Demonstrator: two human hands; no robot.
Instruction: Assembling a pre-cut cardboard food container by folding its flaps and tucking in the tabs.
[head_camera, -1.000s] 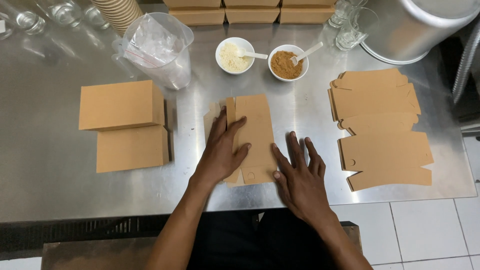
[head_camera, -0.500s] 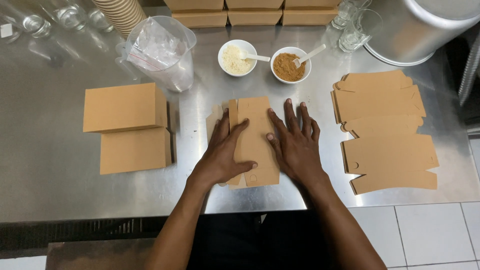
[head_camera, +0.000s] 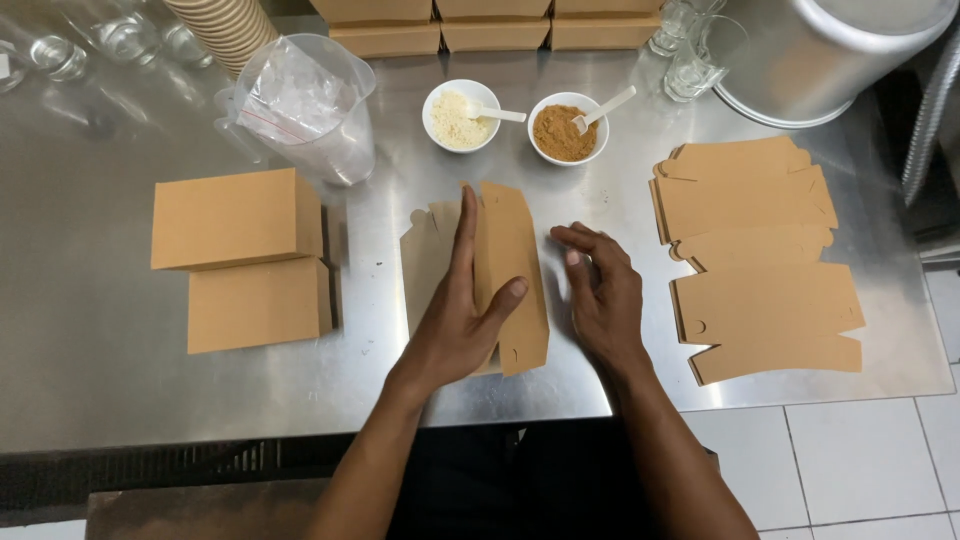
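Your left hand (head_camera: 462, 318) stands on edge, fingers straight along the crease of the flat brown cardboard box blank (head_camera: 500, 275) on the steel table (head_camera: 90, 380), thumb pressing its raised right flap. Your right hand (head_camera: 603, 297) hovers just right of that flap, fingers loosely curled, grasping nothing. Beyond your fingertips sit two white bowls (head_camera: 462, 115); right of your right hand lies a stack of unfolded brown blanks (head_camera: 760, 250).

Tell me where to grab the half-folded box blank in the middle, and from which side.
Take the box blank by its raised right panel, coming from the right: that flap stands tilted off the steel table, its long edge free. The left hand already pins the fold line; the right hand hovers beside that edge.
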